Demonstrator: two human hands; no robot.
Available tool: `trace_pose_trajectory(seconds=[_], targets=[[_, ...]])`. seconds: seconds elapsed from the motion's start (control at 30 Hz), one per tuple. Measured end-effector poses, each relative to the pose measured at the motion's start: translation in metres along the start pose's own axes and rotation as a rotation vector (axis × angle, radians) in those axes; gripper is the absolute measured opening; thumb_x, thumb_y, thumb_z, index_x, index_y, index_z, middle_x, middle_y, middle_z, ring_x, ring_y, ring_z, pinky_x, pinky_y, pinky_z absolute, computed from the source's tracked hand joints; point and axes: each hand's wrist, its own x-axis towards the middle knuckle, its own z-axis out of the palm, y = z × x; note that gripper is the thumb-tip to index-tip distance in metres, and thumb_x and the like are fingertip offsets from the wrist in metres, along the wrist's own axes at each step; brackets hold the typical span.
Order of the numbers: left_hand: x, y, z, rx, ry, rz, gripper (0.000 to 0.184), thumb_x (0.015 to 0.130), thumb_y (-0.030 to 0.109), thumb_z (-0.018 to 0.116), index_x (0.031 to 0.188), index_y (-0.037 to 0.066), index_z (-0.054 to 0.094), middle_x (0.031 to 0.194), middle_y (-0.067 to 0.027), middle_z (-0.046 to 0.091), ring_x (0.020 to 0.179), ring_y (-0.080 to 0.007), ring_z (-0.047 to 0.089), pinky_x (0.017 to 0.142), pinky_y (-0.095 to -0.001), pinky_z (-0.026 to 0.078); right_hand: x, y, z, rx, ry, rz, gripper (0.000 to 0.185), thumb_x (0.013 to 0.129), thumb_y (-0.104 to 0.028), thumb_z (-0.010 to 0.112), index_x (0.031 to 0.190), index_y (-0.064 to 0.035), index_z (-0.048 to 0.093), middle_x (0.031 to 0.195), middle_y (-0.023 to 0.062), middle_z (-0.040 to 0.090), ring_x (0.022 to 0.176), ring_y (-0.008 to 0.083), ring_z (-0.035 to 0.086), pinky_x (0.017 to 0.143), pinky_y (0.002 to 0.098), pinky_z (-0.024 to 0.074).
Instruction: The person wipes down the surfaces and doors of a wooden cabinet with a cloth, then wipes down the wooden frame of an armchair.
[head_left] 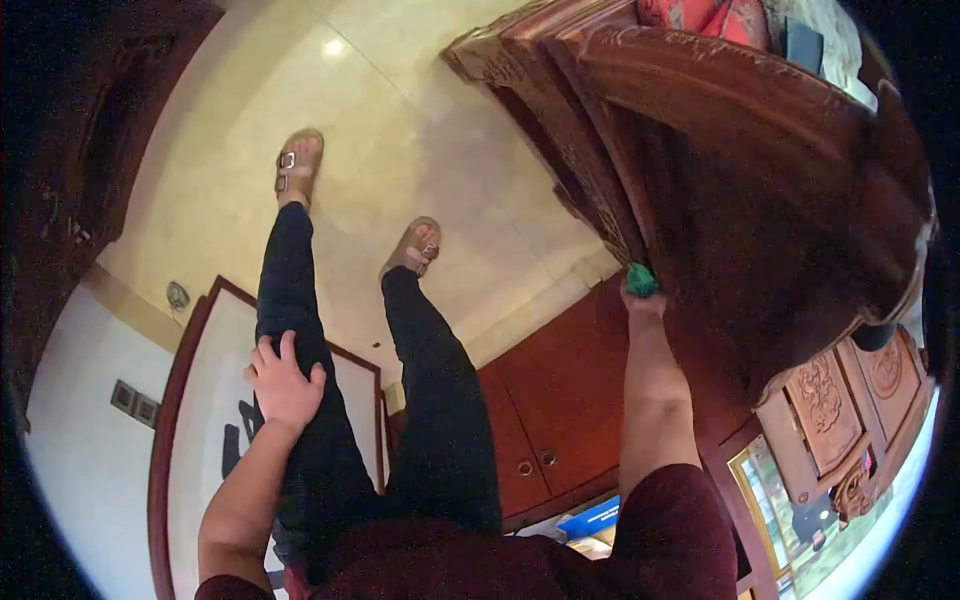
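Note:
My right hand (641, 300) is closed around a bunched green cloth (642, 281). It is held against the lower edge of a dark carved wooden piece of furniture (730, 90), low on its side. Most of the cloth is hidden in my fist. My left hand (287, 385) rests on my left leg near the knee, fingers spread, with nothing in it.
Pale glossy tiles (380, 130) lie under my sandalled feet. A red-brown cabinet (560, 400) with two round pulls stands beside my right leg. At left a framed calligraphy panel (215, 400) leans near the wall. A dark wooden piece (110, 120) stands at upper left.

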Motion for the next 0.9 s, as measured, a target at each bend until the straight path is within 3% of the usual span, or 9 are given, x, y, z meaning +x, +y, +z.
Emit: trace_pose_trajectory(seconds=[0.3, 0.37, 0.5, 0.63, 0.7, 0.77, 0.8, 0.87, 0.9], targets=[[-0.002, 0.012, 0.009, 0.007, -0.085, -0.051, 0.063, 0.072, 0.036, 0.057, 0.126, 0.009, 0.037, 0.125, -0.0198, 0.036, 0.119, -0.0333, 0.034, 0.095, -0.0465, 0.029, -0.016, 0.007, 0.011, -0.103, -0.297, 0.135, 0.027, 0.084, -0.031, 0.043, 0.099, -0.0126, 0.057, 0.095, 0.0063, 0.061, 0.083, 0.0238, 0.058, 0.068, 0.0393, 0.0467], [-0.002, 0.009, 0.001, 0.008, -0.089, -0.052, 0.064, 0.072, 0.036, 0.057, 0.126, 0.009, 0.037, 0.125, -0.0197, 0.036, 0.119, -0.033, 0.034, 0.095, -0.0464, 0.029, 0.015, 0.027, 0.011, -0.064, -0.53, 0.221, 0.026, 0.084, -0.03, 0.044, 0.098, -0.0118, 0.057, 0.095, 0.0065, 0.061, 0.084, 0.023, 0.058, 0.068, 0.0376, 0.0476], [0.005, -0.005, -0.018, -0.042, -0.098, -0.046, 0.064, 0.073, 0.036, 0.057, 0.127, 0.009, 0.037, 0.126, -0.0196, 0.036, 0.118, -0.0325, 0.034, 0.095, -0.046, 0.03, -0.104, 0.108, 0.144, 0.005, -0.248, -0.033, 0.024, 0.087, -0.026, 0.04, 0.093, -0.0087, 0.057, 0.089, 0.0075, 0.061, 0.077, 0.0225, 0.058, 0.062, 0.0353, 0.048], [0.009, -0.03, -0.034, -0.116, -0.112, -0.052, 0.063, 0.074, 0.037, 0.057, 0.127, 0.01, 0.036, 0.126, -0.0194, 0.036, 0.117, -0.0322, 0.035, 0.095, -0.0461, 0.03, -0.186, 0.192, 0.267, -0.092, -0.149, -0.34, 0.009, 0.086, -0.014, 0.039, 0.086, -0.0077, 0.045, 0.073, 0.0098, 0.059, 0.053, 0.0205, 0.051, 0.045, 0.0317, 0.0402], [0.013, -0.041, -0.039, -0.136, -0.113, -0.054, 0.063, 0.074, 0.037, 0.056, 0.127, 0.01, 0.036, 0.126, -0.0193, 0.036, 0.116, -0.0321, 0.035, 0.095, -0.0461, 0.03, -0.26, 0.229, 0.333, -0.349, -0.013, -0.435, 0.02, 0.081, -0.001, 0.043, 0.098, -0.0075, 0.036, 0.077, 0.0099, 0.052, 0.059, 0.0189, 0.049, 0.047, 0.0306, 0.0398], [0.014, -0.046, -0.041, -0.133, -0.112, -0.048, 0.063, 0.074, 0.037, 0.056, 0.127, 0.01, 0.036, 0.125, -0.019, 0.036, 0.116, -0.0321, 0.036, 0.095, -0.0461, 0.03, -0.274, 0.277, 0.366, -0.202, -0.179, -0.648, 0.029, 0.08, 0.001, 0.044, 0.106, -0.0075, 0.033, 0.094, 0.0098, 0.047, 0.069, 0.0174, 0.048, 0.053, 0.032, 0.0426], [0.014, -0.048, -0.039, -0.109, -0.092, -0.037, 0.063, 0.074, 0.037, 0.056, 0.127, 0.01, 0.036, 0.125, -0.0187, 0.036, 0.116, -0.032, 0.036, 0.095, -0.0461, 0.03, -0.299, 0.285, 0.379, -0.244, -0.278, -0.564, 0.026, 0.082, -0.001, 0.044, 0.107, -0.0074, 0.038, 0.094, 0.0083, 0.047, 0.07, 0.018, 0.047, 0.057, 0.0321, 0.0435], [0.015, -0.049, -0.045, -0.121, -0.129, -0.042, 0.063, 0.074, 0.037, 0.055, 0.128, 0.01, 0.036, 0.125, -0.0186, 0.036, 0.116, -0.0319, 0.036, 0.095, -0.0461, 0.03, -0.337, 0.287, 0.388, -0.561, -0.738, -0.3, 0.021, 0.087, -0.009, 0.043, 0.106, -0.0057, 0.051, 0.096, 0.0047, 0.054, 0.077, 0.0164, 0.052, 0.066, 0.032, 0.0459], [0.016, -0.05, -0.047, -0.126, -0.146, -0.041, 0.063, 0.074, 0.037, 0.055, 0.128, 0.01, 0.036, 0.125, -0.0185, 0.036, 0.116, -0.0319, 0.036, 0.095, -0.046, 0.03, -0.353, 0.289, 0.382, -0.561, -0.807, -0.255, 0.024, 0.087, -0.009, 0.043, 0.109, -0.0059, 0.05, 0.098, 0.0046, 0.055, 0.079, 0.0161, 0.053, 0.067, 0.0319, 0.0464]])
